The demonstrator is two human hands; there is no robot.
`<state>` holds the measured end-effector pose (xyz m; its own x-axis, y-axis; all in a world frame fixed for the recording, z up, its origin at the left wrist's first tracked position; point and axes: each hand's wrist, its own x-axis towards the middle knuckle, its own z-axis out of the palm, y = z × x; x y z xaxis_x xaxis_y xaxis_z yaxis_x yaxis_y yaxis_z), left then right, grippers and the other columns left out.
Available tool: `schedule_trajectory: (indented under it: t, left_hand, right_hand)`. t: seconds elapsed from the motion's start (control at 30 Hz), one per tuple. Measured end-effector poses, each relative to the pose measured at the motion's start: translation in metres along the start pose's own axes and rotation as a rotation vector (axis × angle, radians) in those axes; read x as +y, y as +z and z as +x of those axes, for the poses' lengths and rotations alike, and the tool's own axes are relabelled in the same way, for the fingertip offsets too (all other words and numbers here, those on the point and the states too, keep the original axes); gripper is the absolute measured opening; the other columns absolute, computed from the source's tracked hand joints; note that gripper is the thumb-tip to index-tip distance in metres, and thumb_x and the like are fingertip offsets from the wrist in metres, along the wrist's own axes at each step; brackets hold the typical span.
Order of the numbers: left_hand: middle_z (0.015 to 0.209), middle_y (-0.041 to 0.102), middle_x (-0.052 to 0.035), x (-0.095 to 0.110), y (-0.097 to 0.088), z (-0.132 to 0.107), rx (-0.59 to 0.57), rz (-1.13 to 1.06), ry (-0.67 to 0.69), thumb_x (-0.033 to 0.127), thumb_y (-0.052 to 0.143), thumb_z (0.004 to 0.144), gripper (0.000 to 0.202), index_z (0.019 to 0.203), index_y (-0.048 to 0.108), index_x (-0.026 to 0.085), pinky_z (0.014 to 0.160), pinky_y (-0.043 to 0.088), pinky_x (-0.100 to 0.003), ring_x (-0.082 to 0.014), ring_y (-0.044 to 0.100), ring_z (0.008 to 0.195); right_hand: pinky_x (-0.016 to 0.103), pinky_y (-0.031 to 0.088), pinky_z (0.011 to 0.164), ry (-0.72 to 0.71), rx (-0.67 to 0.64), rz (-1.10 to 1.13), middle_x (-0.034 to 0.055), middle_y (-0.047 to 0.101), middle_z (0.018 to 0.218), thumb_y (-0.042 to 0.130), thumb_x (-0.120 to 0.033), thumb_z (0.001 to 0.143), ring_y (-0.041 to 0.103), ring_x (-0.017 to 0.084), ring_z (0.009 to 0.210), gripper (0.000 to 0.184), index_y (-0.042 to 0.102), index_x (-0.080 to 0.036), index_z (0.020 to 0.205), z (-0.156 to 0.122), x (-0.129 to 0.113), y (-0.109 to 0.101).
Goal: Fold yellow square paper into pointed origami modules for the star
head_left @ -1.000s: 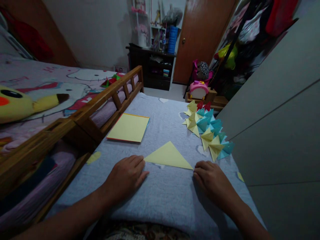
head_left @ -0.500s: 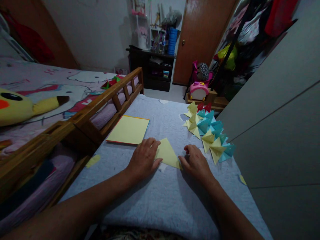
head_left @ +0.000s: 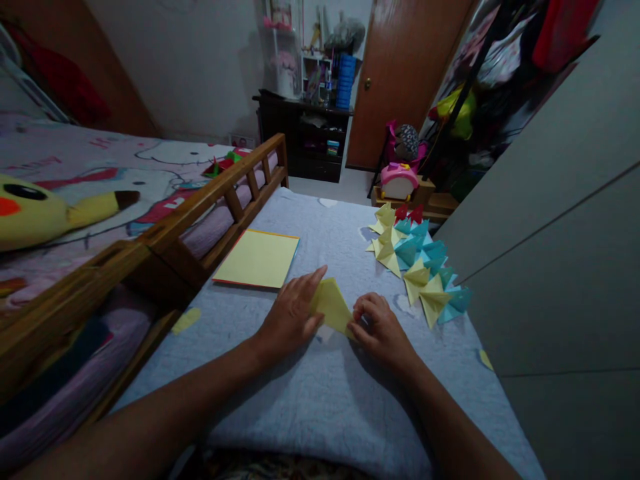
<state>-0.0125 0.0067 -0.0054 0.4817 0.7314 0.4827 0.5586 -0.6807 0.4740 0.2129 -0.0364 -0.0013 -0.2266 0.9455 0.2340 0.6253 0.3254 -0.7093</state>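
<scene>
A folded piece of yellow paper [head_left: 332, 307] is between my two hands, slightly raised from the cloth. My left hand [head_left: 293, 310] grips its left side, thumb at the near edge and fingers at the far edge. My right hand [head_left: 377, 325] pinches the paper's right corner between thumb and curled fingers. To the left, beyond my left hand, lies a stack of square paper sheets [head_left: 257, 259] with a yellow one on top. Off to the right stand folded yellow paper pieces [head_left: 434, 299] beside folded blue paper pieces [head_left: 433, 253].
Two small red folded pieces [head_left: 409, 213] stand at the far right of the cloth-covered surface [head_left: 320, 413]. A wooden bed rail [head_left: 150, 250] runs along the left side. A pale cabinet [head_left: 560, 280] closes off the right. A pink toy case [head_left: 399, 181] sits past the far edge.
My right hand has moved left and closed on the paper's right corner. The paper has tilted up a little. The fingers of my left hand have straightened slightly.
</scene>
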Motion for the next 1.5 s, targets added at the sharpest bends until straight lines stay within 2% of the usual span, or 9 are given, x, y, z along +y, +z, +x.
schedule_trajectory:
  t: [0.2, 0.33, 0.43, 0.6, 0.7, 0.83, 1.0, 1.3, 1.5]
  left_hand:
    - [0.138, 0.042, -0.0111, 0.011, -0.005, 0.002, 0.086, -0.114, -0.009, -0.001, 0.047, 0.085, 0.077, 0.15, 0.026, 0.033, 0.09, 0.059, -0.039, -0.0203, 0.061, 0.106]
    - [0.129, 0.046, -0.0094, 0.014, -0.003, 0.005, 0.042, -0.173, 0.034, -0.002, 0.045, 0.082, 0.075, 0.146, 0.027, 0.032, 0.08, 0.06, -0.034, -0.0152, 0.062, 0.091]
    - [0.126, 0.049, -0.0096, 0.015, -0.002, 0.013, 0.01, -0.181, 0.099, -0.001, 0.044, 0.082, 0.069, 0.144, 0.032, 0.028, 0.079, 0.058, -0.033, -0.015, 0.062, 0.088]
    - [0.089, 0.064, -0.0048, 0.017, -0.005, 0.036, -0.251, -0.088, 0.241, 0.003, 0.046, 0.084, 0.022, 0.086, 0.062, 0.019, 0.083, 0.052, -0.036, -0.0197, 0.061, 0.087]
    - [0.085, 0.067, -0.0027, 0.016, -0.008, 0.044, -0.316, -0.024, 0.24, 0.0, 0.049, 0.075, 0.023, 0.072, 0.062, 0.019, 0.099, 0.043, -0.046, -0.0202, 0.062, 0.088]
    - [0.099, 0.072, -0.0021, 0.01, -0.012, 0.045, -0.36, -0.113, 0.193, -0.004, 0.049, 0.066, 0.028, 0.073, 0.062, 0.019, 0.114, 0.022, -0.06, -0.0244, 0.062, 0.115]
    - [0.143, 0.058, -0.0046, 0.004, -0.02, 0.046, -0.487, -0.215, 0.137, -0.009, 0.047, 0.063, 0.033, 0.074, 0.061, 0.019, 0.117, 0.007, -0.068, -0.0304, 0.027, 0.15]
    - [0.107, 0.076, -0.0015, -0.007, -0.023, 0.054, -0.515, -0.498, 0.051, 0.001, 0.048, 0.083, 0.024, 0.07, 0.054, 0.021, 0.118, 0.013, -0.065, -0.024, 0.042, 0.143]
    - [0.112, 0.072, -0.0041, -0.005, -0.026, 0.058, -0.299, -0.393, -0.022, 0.012, 0.052, 0.089, 0.017, 0.094, 0.064, 0.022, 0.12, 0.013, -0.062, -0.024, 0.054, 0.133]
  right_hand:
    - [0.037, 0.048, 0.08, -0.054, 0.053, 0.095, 0.0035, 0.058, 0.091, 0.058, -0.019, 0.083, 0.057, 0.021, 0.088, 0.009, 0.054, -0.023, 0.09, -0.003, 0.0, -0.007]
    - [0.043, 0.05, 0.089, -0.127, 0.264, 0.086, 0.0093, 0.057, 0.118, 0.062, -0.026, 0.084, 0.057, 0.026, 0.109, 0.044, 0.049, -0.024, 0.126, -0.006, -0.003, -0.016]
    - [0.05, 0.044, 0.103, -0.207, 0.37, 0.034, 0.0111, 0.055, 0.129, 0.061, -0.025, 0.085, 0.053, 0.029, 0.122, 0.05, 0.048, -0.025, 0.133, -0.009, -0.01, -0.023]
    - [0.05, 0.047, 0.104, -0.272, 0.263, 0.038, 0.0118, 0.061, 0.127, 0.057, -0.02, 0.087, 0.057, 0.029, 0.122, 0.044, 0.054, -0.026, 0.13, -0.012, -0.017, -0.028]
    - [0.05, 0.048, 0.103, -0.275, 0.227, 0.036, 0.0122, 0.063, 0.129, 0.056, -0.022, 0.089, 0.058, 0.029, 0.122, 0.042, 0.055, -0.025, 0.131, -0.012, -0.014, -0.032]
    - [0.048, 0.048, 0.104, -0.282, 0.194, 0.07, 0.0107, 0.063, 0.132, 0.051, -0.022, 0.093, 0.058, 0.027, 0.124, 0.039, 0.057, -0.026, 0.131, -0.013, -0.012, -0.037]
    - [0.054, 0.04, 0.111, -0.31, 0.321, -0.007, 0.0101, 0.056, 0.139, 0.052, -0.021, 0.092, 0.051, 0.029, 0.131, 0.044, 0.054, -0.028, 0.135, -0.016, -0.018, -0.036]
    - [0.058, 0.036, 0.115, -0.264, 0.309, 0.064, 0.0066, 0.058, 0.142, 0.046, -0.017, 0.092, 0.047, 0.029, 0.139, 0.046, 0.056, -0.03, 0.136, -0.01, -0.008, -0.045]
    - [0.056, 0.036, 0.116, -0.213, 0.33, 0.082, 0.0063, 0.056, 0.144, 0.048, -0.018, 0.093, 0.047, 0.028, 0.138, 0.045, 0.056, -0.031, 0.135, -0.008, -0.005, -0.045]
